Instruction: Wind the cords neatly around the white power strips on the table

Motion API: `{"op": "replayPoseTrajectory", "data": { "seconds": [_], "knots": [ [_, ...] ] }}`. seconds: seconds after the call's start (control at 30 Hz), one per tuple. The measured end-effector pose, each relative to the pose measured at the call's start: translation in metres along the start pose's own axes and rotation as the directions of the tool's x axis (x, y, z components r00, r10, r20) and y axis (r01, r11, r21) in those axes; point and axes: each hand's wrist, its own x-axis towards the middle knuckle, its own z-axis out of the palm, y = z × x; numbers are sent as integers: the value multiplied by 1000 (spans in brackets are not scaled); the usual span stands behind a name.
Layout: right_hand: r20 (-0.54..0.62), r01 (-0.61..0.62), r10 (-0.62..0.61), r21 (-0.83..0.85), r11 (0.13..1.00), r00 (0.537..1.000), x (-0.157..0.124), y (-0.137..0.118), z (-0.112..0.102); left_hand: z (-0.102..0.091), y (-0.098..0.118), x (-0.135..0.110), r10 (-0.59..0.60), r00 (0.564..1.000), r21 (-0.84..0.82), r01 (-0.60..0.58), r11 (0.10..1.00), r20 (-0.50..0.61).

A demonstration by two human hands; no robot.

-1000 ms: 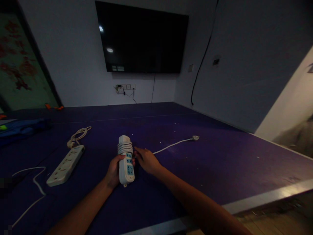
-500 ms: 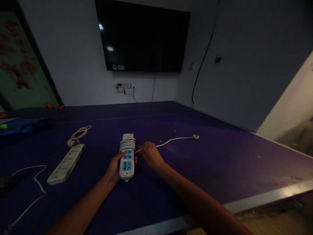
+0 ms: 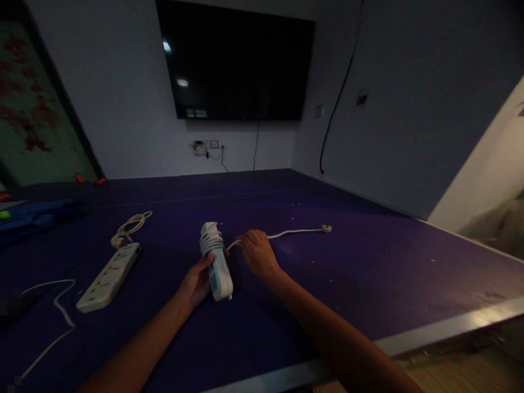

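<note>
A white power strip point(image 3: 221, 275) with blue socket faces is gripped in my left hand point(image 3: 197, 283), rolled onto its side so the faces turn left. Several turns of its white cord point(image 3: 212, 240) wrap around the far end. My right hand point(image 3: 257, 251) is closed on the loose length of cord just right of the strip. Beyond that hand the cord runs right across the purple surface to its plug point(image 3: 326, 228).
A second white power strip point(image 3: 109, 278) lies to the left, its cord point(image 3: 137, 219) coiled behind it. Another thin white cable point(image 3: 61, 303) curves at the far left. Blue cloth point(image 3: 45, 214) lies behind. A large screen point(image 3: 241, 65) hangs on the wall.
My left hand has rolled the power strip, turning its socket faces from upward to the left. My right hand has shifted slightly up and right with the cord.
</note>
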Motion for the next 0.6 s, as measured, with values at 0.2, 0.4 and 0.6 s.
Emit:
{"op": "replayPoseTrajectory", "data": {
  "seconds": [0.2,0.4,0.6],
  "knots": [
    [-81,-66,69,48,997,994,1,3,-5,-4,2,-1,-97,995,46,96,994,19],
    [-223,-125,142,87,988,964,3,9,-7,-5,2,0,-110,994,48,110,993,-1],
    [-330,-224,286,215,951,900,6,15,-10,-1,0,2,-80,995,95,74,993,55]
  ]
}}
